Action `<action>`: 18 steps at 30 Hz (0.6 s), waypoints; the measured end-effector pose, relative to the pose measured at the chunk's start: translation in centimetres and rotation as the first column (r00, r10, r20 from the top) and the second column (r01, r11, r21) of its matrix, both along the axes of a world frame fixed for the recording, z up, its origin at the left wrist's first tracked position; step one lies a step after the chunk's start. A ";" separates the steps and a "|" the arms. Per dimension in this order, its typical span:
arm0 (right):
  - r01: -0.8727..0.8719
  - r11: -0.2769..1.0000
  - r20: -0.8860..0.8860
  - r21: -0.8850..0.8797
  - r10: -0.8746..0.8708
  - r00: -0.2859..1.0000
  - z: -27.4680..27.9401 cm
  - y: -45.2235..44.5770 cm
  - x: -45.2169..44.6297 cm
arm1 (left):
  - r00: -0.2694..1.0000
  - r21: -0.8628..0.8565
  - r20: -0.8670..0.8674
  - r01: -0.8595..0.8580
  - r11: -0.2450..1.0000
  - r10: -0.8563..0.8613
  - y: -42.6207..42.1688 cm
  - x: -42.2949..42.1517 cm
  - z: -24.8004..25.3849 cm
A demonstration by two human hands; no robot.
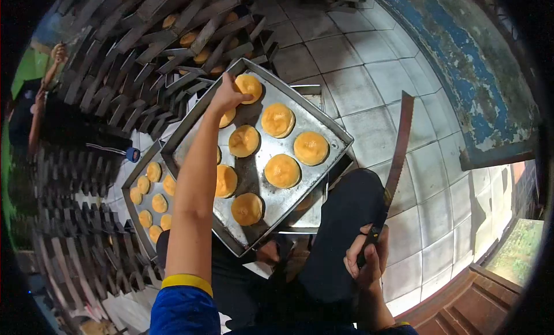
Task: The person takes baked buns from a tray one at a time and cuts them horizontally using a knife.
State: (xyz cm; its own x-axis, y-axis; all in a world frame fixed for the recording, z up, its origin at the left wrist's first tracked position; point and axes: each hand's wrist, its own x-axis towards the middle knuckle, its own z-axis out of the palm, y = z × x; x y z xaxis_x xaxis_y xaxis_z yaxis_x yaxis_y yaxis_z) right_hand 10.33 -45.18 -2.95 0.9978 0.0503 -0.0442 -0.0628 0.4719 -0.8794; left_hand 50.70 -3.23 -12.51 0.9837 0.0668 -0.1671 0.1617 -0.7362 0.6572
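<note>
While the left hand (pixel 227 96) extends across the large tray (pixel 255 180) to its far corner, its thumb lies against a golden bun (pixel 252 85); I cannot tell whether the fingers close on that bun or on the rim beside it. To the right of the large tray, the right hand (pixel 369 255) is wrapped around the dark handle of a serrated knife (pixel 399 156). The blade points upward, well apart from the large tray, presumably so that its teeth stay clear of the buns and the outstretched arm. Within the large tray, the other buns (pixel 283 171) lie mostly spaced apart, probably to keep their soft sides from sticking; the raised rim likely stops them sliding off. Beneath the large tray, a lower metal tray (pixel 304 220) shows in part and seems to serve as support. To the left of the large tray lies a side tray (pixel 130 207) bearing more buns. Farther left rise dark slatted stacks (pixel 121 40), and beyond them a co-worker's hand (pixel 59 53). To the right spreads a white tiled floor (pixel 430 179). No brand or label is legible from where I stand; any marking on the knife is too small to read.
</note>
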 end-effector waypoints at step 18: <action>-0.399 0.826 -0.157 -0.398 0.367 0.917 7.5 8.8 0.6 | 0.945 -0.986 -0.024 0.031 -0.162 0.326 -2.5 -29.3 11.4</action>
State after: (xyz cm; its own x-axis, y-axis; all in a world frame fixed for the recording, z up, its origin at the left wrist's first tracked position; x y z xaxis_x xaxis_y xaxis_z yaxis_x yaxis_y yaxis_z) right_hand 10.90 -36.35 4.55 0.8953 0.3893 -0.2165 -0.2313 -0.0090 -0.9728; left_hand 21.37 -5.76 -1.08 0.9861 0.1541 -0.0620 -0.0839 0.7844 0.6146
